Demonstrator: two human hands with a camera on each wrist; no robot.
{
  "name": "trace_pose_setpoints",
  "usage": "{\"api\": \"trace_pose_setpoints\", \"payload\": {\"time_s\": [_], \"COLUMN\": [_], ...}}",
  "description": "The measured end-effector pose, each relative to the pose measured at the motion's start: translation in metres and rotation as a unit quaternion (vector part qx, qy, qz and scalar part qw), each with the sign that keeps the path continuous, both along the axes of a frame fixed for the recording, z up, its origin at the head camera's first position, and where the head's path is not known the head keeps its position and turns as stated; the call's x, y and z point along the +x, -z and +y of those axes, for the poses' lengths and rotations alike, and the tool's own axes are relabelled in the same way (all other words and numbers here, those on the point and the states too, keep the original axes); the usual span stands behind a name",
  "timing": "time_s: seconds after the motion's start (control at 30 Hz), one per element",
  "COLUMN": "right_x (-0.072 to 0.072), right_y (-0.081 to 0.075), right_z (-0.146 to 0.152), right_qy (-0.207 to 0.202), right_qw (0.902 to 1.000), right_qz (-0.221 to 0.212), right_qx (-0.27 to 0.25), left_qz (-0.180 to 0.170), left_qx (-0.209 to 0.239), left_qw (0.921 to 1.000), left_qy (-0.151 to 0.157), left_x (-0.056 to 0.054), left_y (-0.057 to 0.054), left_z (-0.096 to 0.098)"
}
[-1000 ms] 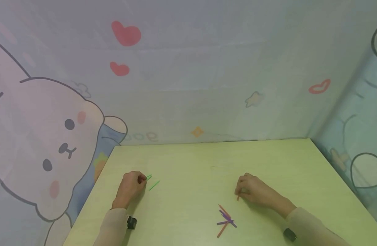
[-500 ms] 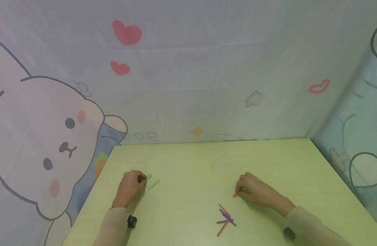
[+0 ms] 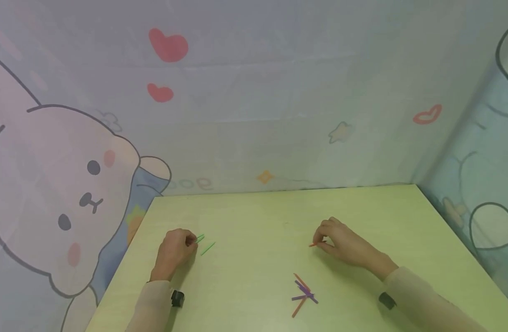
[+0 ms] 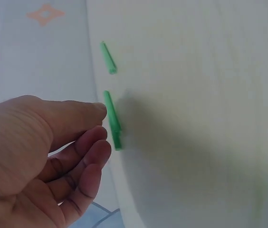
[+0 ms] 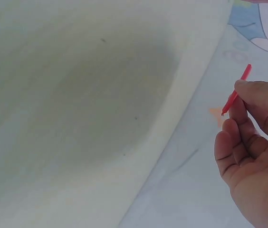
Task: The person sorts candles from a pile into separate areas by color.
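Note:
My right hand [image 3: 339, 242] is raised a little over the table, thumb and forefinger pinching a small orange-red stick [image 5: 244, 72]. The stick slants across the fingertips in the right wrist view. At the left, my left hand [image 3: 174, 252] stays low with its fingers loosely curled. Two green sticks [image 4: 110, 107] lie overlapping right at its fingertips. A third green stick [image 3: 208, 248] lies alone just beyond them. Between the hands, closer to the front, purple sticks [image 3: 304, 291] and orange sticks [image 3: 298, 307] lie crossed in a small pile.
The pale yellow-green table [image 3: 254, 221] reaches back to a cloth backdrop [image 3: 254, 92] printed with hearts and a cartoon bear. A dark wrist camera [image 3: 177, 299] sits by the left sleeve, another dark wrist camera [image 3: 387, 301] by the right.
My right hand has lifted and moved away from me, toward the back, and the orange-red stick has turned between its fingertips to point left. The left hand and the lying sticks have stayed put.

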State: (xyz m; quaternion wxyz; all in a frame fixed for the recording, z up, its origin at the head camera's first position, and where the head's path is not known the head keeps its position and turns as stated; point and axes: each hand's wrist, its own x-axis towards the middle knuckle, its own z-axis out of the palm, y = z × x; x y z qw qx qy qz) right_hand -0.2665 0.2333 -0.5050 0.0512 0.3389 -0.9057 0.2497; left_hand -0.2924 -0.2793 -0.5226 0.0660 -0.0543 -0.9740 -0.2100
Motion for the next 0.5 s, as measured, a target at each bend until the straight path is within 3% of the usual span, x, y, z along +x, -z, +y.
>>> {"api": "trace_pose_setpoints", "payload": {"time_s": [0.2, 0.37, 0.5], "right_x": [-0.008, -0.015, -0.021], "right_y": [-0.007, -0.01, -0.01], "right_z": [-0.008, -0.017, -0.025], "right_qy": [0.005, -0.002, -0.001], "right_qw": [0.9998, 0.9998, 0.9997], "right_qz": [0.02, 0.021, 0.023], "right_qx": [-0.002, -0.003, -0.006], "left_qz": [0.039, 0.061, 0.079], "left_qx": [0.006, 0.022, 0.033], "left_qw": [0.9989, 0.9955, 0.9895], "left_qy": [0.027, 0.069, 0.117], "left_x": [0.006, 0.016, 0.027], "left_y": [-0.015, -0.026, -0.029], "left_z": [0.016, 0.048, 0.077]}}
